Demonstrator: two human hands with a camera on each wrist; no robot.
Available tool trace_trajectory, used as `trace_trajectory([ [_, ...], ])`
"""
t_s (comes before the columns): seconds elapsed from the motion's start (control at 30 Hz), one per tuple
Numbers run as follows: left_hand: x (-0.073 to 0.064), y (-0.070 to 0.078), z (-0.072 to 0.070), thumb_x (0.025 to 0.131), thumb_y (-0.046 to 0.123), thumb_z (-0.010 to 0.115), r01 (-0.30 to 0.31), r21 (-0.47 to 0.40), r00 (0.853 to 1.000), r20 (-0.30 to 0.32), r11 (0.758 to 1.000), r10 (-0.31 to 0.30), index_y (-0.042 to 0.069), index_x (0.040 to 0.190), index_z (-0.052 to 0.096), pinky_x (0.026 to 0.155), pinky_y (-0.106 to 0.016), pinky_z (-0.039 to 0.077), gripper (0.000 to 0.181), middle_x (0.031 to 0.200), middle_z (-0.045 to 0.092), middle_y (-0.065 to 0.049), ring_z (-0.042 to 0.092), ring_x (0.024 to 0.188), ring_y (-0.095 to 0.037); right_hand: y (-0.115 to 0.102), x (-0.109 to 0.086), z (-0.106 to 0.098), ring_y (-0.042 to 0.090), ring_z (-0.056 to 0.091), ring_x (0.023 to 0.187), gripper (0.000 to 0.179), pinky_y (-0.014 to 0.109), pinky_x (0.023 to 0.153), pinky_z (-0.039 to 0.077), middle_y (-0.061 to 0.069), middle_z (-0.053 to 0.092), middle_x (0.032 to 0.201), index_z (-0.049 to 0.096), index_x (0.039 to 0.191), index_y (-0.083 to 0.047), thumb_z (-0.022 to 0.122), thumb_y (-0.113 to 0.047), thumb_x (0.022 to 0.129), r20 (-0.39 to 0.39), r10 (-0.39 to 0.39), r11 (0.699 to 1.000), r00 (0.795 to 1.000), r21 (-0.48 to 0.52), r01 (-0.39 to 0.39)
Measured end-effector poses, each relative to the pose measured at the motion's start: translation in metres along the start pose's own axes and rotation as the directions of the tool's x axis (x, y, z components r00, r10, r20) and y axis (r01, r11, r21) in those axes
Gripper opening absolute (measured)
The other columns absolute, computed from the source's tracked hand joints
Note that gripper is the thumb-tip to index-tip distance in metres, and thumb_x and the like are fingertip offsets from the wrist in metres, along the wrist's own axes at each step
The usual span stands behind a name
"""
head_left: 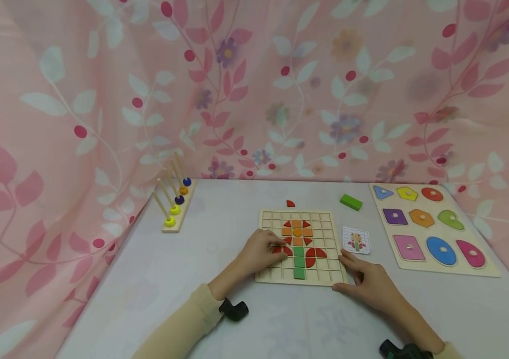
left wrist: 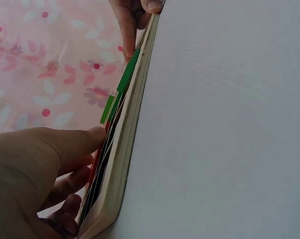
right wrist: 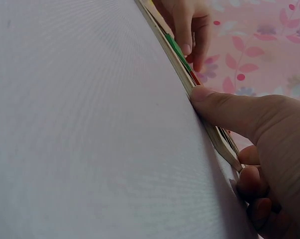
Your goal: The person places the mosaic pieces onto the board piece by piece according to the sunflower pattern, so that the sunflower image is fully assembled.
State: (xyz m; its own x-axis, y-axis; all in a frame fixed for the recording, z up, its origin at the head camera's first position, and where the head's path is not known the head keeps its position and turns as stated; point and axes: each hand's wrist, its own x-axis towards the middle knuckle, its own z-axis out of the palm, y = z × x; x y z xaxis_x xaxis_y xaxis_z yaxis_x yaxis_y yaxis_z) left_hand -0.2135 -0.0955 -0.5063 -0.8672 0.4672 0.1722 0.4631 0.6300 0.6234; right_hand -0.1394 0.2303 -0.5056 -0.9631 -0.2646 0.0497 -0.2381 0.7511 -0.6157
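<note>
A wooden grid board (head_left: 326,274) lies on the table, with orange squares, red pieces and a green stem (head_left: 299,260) forming a flower. My left hand (head_left: 259,252) reaches over its left side, thumb and fingers around a red quarter-circle piece (head_left: 288,252) within the grid. In the left wrist view, the left thumb (left wrist: 85,142) touches red at the board's surface; the other fingers are partly hidden. My right hand (head_left: 373,284) grips the board's near right corner, thumb (right wrist: 224,107) on the near edge and fingers along the right side.
A pattern card (head_left: 356,240) lies right of the board, with a green block (head_left: 351,202) behind it. A loose red piece (head_left: 291,203) sits beyond the far edge. At right is a shape puzzle (head_left: 404,239); at left, a peg stand (head_left: 178,214) with coloured beads.
</note>
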Motion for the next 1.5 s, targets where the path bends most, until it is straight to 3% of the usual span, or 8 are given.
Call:
trace_trajectory([
  [0.4,-0.001,0.002,-0.001,0.092,0.026,0.085,0.011,0.008,1.0,0.007,1.0,-0.011,0.013,0.111,0.085,0.079,-0.028,0.043,0.023,0.099,0.072,0.002,0.056,0.091,-0.012,-0.001,0.0,-0.001,0.008,0.039,0.055,0.085,0.024,0.052,0.033,0.014,0.058,0.155,0.065,0.146,-0.006,0.091,-0.052,0.08,0.013,0.017,1.0,1.0,0.015,-0.018],
  [0.63,-0.001,0.0,-0.006,0.09,0.022,0.085,0.038,-0.002,0.999,0.026,0.999,-0.038,0.01,0.118,0.082,0.086,-0.031,0.048,0.03,0.105,0.077,0.002,0.061,0.095,-0.012,-0.002,0.0,0.0,0.007,0.039,0.055,0.086,0.024,0.052,0.033,0.014,0.058,0.155,0.064,0.147,-0.006,0.09,-0.053,0.08,0.015,0.015,1.0,1.0,0.005,-0.015],
  [0.97,-0.004,0.0,-0.007,0.09,0.01,0.081,0.049,-0.069,0.998,0.036,0.996,-0.047,0.007,0.119,0.079,0.08,-0.025,0.049,0.029,0.103,0.075,0.001,0.06,0.088,-0.01,-0.002,-0.001,-0.001,0.006,0.038,0.055,0.085,0.024,0.052,0.032,0.015,0.059,0.154,0.065,0.145,-0.005,0.091,-0.052,0.079,-0.002,-0.002,1.0,1.0,0.004,0.002],
  [1.17,-0.002,0.003,-0.009,0.09,0.013,0.083,0.071,-0.082,0.997,0.045,0.994,-0.068,0.009,0.119,0.079,0.081,-0.027,0.051,0.03,0.104,0.075,0.003,0.061,0.09,-0.01,-0.003,-0.001,-0.001,0.007,0.039,0.055,0.086,0.024,0.052,0.033,0.014,0.057,0.155,0.064,0.146,-0.006,0.091,-0.052,0.08,0.017,0.024,1.0,1.0,0.016,-0.024],
  [1.33,0.012,0.007,-0.018,0.094,0.018,0.08,0.124,-0.112,0.992,0.036,0.986,-0.12,0.01,0.124,0.078,0.082,-0.03,0.053,0.031,0.106,0.075,0.003,0.063,0.093,-0.014,-0.002,-0.001,-0.001,0.007,0.039,0.055,0.085,0.024,0.052,0.033,0.014,0.058,0.155,0.065,0.146,-0.006,0.09,-0.053,0.08,0.01,0.022,1.0,1.0,0.015,-0.023],
  [1.5,0.046,0.0,-0.03,0.095,0.019,0.079,0.128,-0.147,0.991,-0.019,0.981,-0.132,0.006,0.127,0.076,0.082,-0.034,0.053,0.034,0.109,0.076,-0.004,0.062,0.094,-0.019,0.0,0.0,0.0,0.006,0.039,0.054,0.085,0.023,0.052,0.033,0.014,0.058,0.155,0.065,0.145,-0.006,0.09,-0.054,0.079,0.004,0.018,1.0,1.0,0.013,-0.018],
])
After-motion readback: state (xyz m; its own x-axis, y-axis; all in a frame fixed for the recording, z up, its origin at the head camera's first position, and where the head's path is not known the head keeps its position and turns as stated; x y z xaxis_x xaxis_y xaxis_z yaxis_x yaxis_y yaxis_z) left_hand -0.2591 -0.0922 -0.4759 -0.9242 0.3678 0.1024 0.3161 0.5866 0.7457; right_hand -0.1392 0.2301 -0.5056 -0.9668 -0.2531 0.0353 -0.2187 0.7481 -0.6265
